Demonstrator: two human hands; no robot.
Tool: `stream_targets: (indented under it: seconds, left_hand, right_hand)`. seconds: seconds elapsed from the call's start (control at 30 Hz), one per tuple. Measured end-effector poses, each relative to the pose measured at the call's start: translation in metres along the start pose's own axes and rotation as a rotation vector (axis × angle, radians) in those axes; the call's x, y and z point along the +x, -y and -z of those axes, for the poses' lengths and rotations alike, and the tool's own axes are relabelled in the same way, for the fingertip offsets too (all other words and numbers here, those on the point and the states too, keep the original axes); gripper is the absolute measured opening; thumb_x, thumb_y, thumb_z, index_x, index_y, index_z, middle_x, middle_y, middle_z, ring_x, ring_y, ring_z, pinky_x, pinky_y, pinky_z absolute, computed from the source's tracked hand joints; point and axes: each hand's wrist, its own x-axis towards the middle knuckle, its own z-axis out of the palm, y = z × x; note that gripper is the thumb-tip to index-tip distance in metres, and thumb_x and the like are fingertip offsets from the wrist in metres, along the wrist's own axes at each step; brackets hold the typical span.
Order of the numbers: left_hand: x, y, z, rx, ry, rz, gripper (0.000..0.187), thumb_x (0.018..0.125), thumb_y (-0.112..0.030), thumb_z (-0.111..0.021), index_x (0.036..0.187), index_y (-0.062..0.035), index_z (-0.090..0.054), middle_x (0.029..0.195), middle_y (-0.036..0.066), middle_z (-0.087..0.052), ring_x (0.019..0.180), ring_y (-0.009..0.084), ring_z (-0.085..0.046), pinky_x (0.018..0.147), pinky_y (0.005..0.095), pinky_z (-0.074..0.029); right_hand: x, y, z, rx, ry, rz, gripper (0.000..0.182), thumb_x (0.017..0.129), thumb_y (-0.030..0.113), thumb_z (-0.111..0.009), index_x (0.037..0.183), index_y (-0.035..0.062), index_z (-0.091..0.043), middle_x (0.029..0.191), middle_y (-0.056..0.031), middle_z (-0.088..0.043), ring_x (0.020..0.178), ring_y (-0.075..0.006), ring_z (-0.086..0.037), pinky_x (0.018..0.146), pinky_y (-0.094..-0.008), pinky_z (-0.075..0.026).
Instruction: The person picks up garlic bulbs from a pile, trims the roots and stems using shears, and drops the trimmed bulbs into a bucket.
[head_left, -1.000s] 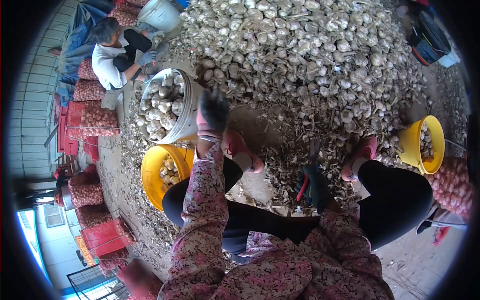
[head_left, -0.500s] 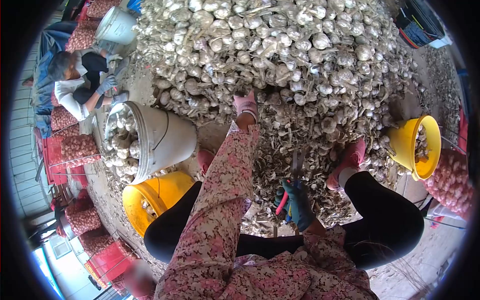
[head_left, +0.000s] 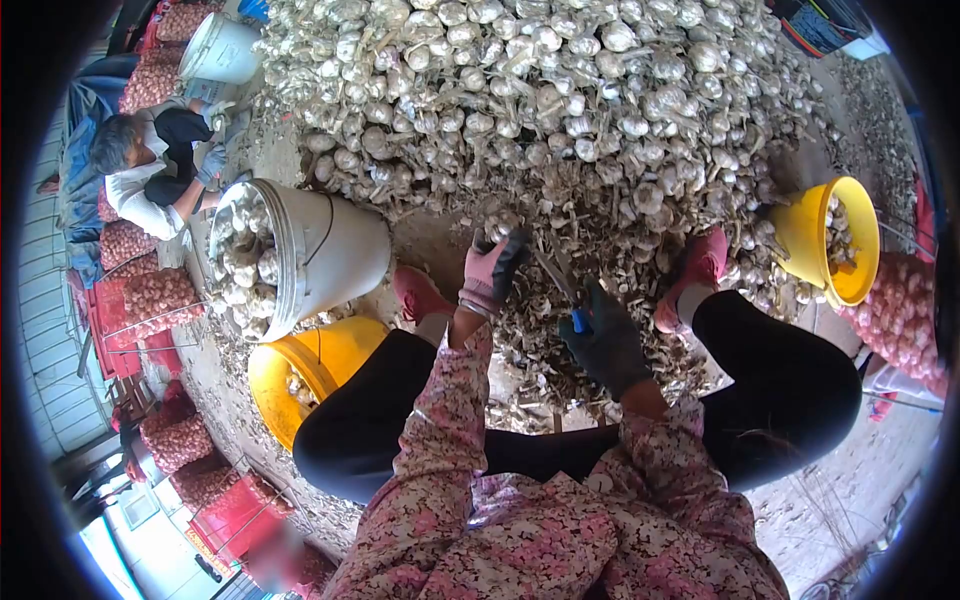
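Observation:
In a pink glove with dark finger parts, my left hand (head_left: 488, 272) is closed round a garlic bulb (head_left: 501, 224) at the near edge of a big garlic pile (head_left: 560, 110). My right hand (head_left: 610, 345), in a dark green glove, grips shears (head_left: 559, 276) with a blue handle part showing. Their blades stand apart and point toward the bulb, a short way to its right. Dry stalks and skins (head_left: 540, 360) lie under both hands, between my feet.
At my left stand a white bucket (head_left: 340, 262) full of garlic and a yellow bucket (head_left: 335, 352). Another yellow bucket (head_left: 800, 235) tilts at the right with some garlic inside. A co-worker (head_left: 150, 165) crouches at the far left near red mesh sacks (head_left: 160, 298).
My left hand has drawn back from the pile toward me, bringing a garlic bulb. My right hand has turned, and the shears' blades now lean left toward that bulb.

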Motion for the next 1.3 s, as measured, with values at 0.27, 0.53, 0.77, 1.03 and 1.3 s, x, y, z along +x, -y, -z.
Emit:
stream_targets:
  seconds: [0.27,0.53,0.77,1.03,1.3]
  left_hand:
    - [-0.082,0.016,0.013,0.603,-0.004,-0.308,0.052,0.073,0.001,-0.070,0.120,-0.0053,-0.051,0.109,0.010,-0.061,0.097,0.0213,-0.062,0.083,0.0311,-0.050]
    - [-0.143,0.005,0.002,1.289,-0.066,-0.433,0.059,0.064,-0.022,-0.077,0.116,-0.0041,-0.055,0.105,0.017,-0.061,0.100,0.0316,-0.059,0.088,0.0368,-0.047]
    - [-0.137,0.025,0.023,1.363,-0.160,-0.330,0.055,0.063,-0.022,-0.080,0.109,-0.0018,-0.059,0.102,0.015,-0.065,0.091,0.0245,-0.064,0.081,0.0327,-0.050]
    - [-0.131,0.002,0.016,-0.080,0.082,-0.055,0.032,0.087,-0.017,-0.062,0.117,-0.0118,-0.052,0.103,0.009,-0.062,0.098,0.0205,-0.060,0.085,0.0360,-0.049]
    - [-0.136,0.004,0.014,-0.360,0.187,0.271,0.045,0.087,-0.052,-0.052,0.110,-0.0139,-0.062,0.117,0.007,-0.061,0.103,0.0236,-0.057,0.091,0.0416,-0.043]
  right_hand:
    - [-0.028,0.009,0.009,-0.533,0.023,0.270,0.074,0.072,0.035,-0.071,0.131,0.0005,-0.041,0.098,-0.0172,-0.058,0.089,-0.0331,-0.055,0.080,-0.0444,-0.044]
    - [-0.057,-0.006,-0.001,-0.587,0.100,0.277,0.061,0.073,0.034,-0.068,0.123,0.0034,-0.047,0.092,-0.0174,-0.061,0.087,-0.0316,-0.059,0.078,-0.0435,-0.046]
    - [-0.043,-0.024,-0.011,-0.594,0.329,0.173,0.037,0.076,0.026,-0.065,0.106,0.0069,-0.053,0.087,-0.0155,-0.064,0.084,-0.0318,-0.063,0.074,-0.0433,-0.048]
    - [-0.055,-0.037,-0.023,-0.174,0.230,-0.202,0.045,0.082,0.042,-0.062,0.108,0.0058,-0.057,0.096,-0.0185,-0.065,0.092,-0.0348,-0.062,0.082,-0.0412,-0.049]
    - [-0.065,-0.013,-0.026,0.074,0.267,-0.152,0.072,0.079,0.043,-0.067,0.132,0.0019,-0.040,0.115,-0.0216,-0.059,0.107,-0.0338,-0.058,0.091,-0.0387,-0.046]
